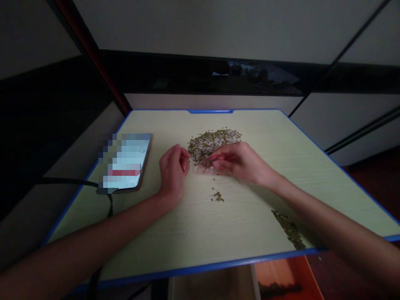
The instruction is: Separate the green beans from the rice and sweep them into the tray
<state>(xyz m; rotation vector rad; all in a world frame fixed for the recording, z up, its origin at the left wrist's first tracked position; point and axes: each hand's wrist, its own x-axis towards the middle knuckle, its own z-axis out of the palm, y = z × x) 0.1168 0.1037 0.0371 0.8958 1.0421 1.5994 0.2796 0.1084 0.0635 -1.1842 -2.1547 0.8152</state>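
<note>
A spread pile of small green-brown seeds or pods lies on the pale table, just beyond my hands. My right hand is closed at the pile's near edge, its fingers pinching a small clear plastic bag with pinkish-red marks. Part of the bag is hidden under that hand. To the left of the pile, my left hand is curled with its fingers pressed together. Whatever it may hold cannot be made out. A few loose pieces lie closer to me, below the bag.
A phone or tablet with a lit screen rests at the left, beside a black cable. Another heap of the pieces lies near the front edge, by my right forearm. Below the table are an orange container and a pale bin.
</note>
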